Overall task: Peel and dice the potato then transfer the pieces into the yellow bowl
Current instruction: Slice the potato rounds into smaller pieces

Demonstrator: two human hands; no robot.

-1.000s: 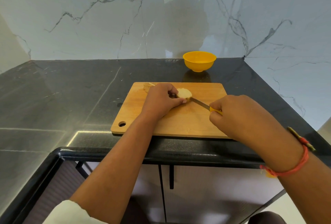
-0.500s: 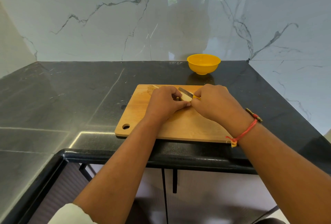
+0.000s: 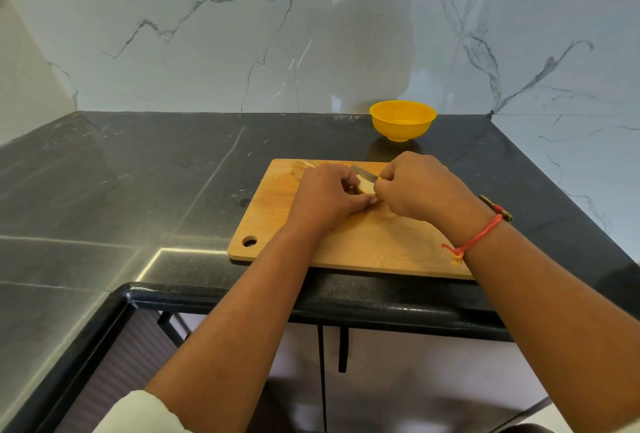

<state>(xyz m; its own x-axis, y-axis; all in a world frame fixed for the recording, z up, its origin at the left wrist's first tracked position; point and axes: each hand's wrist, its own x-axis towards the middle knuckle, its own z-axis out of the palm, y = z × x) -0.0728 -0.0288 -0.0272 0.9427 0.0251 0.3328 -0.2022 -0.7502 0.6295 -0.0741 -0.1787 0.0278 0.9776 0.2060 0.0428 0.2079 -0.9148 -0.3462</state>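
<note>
White, grey-veined marble wall (image 3: 207,34) rises behind and to the right, glossy enough to carry a dim reflection. Below it runs a black polished stone surface (image 3: 121,172) with a rounded front edge. Near that edge lies a rectangular wooden cutting board (image 3: 363,242), pale and smooth-grained, with rounded corners and a round hole (image 3: 249,241) in its near left corner. Thin pale scraps (image 3: 304,167) lie at its far left corner. Both hands meet over the far half of the board. The left hand (image 3: 325,197) curls fingers and thumb round a peeled piece of potato (image 3: 366,187), of which only a small cream wedge shows between the hands. The right hand (image 3: 422,186) keeps a closed grip on a knife (image 3: 362,172): a short stretch of grey blade points far and left above the potato. Whether blade and potato touch cannot be told. A red thread bracelet (image 3: 478,238) circles the right wrist. The yellow bowl (image 3: 401,120), round, smooth and small-footed, stands beyond the board near the back wall, well apart from the hands.
</note>
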